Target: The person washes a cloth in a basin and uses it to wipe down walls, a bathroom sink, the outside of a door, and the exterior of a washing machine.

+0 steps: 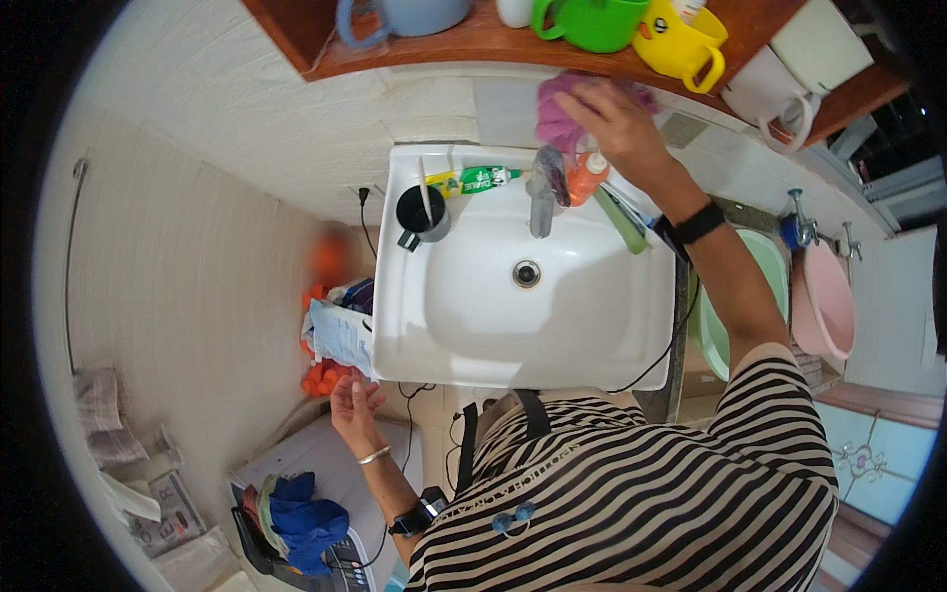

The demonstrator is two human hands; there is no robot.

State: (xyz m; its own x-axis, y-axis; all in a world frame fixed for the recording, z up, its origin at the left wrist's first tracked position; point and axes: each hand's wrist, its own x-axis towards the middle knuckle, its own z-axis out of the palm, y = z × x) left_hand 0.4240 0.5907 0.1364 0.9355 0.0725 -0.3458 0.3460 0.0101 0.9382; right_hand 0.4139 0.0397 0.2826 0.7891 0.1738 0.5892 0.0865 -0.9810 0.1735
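My right hand (608,127) holds a crumpled pink cloth (558,118) by the tiled wall, just below the wooden shelf. Directly under it stand the faucet (542,200) and an orange pump bottle (587,181) on the back rim of the white washbasin (473,362). My left hand (356,407) hangs off the basin's front left corner, fingers apart and nothing in them. At the back left of the basin, a dark cup (436,222) holds a toothbrush (425,189), with a green and yellow toothpaste tube (481,180) beside it.
Overhead, the wooden shelf (451,55) carries a green mug (592,22), a yellow mug (677,44) and other cups. A green tube (621,222) lies at the basin's back right. Green (762,259) and pink (821,303) tubs stand right. Blue cloth (303,522) lies on a washing machine (288,451).
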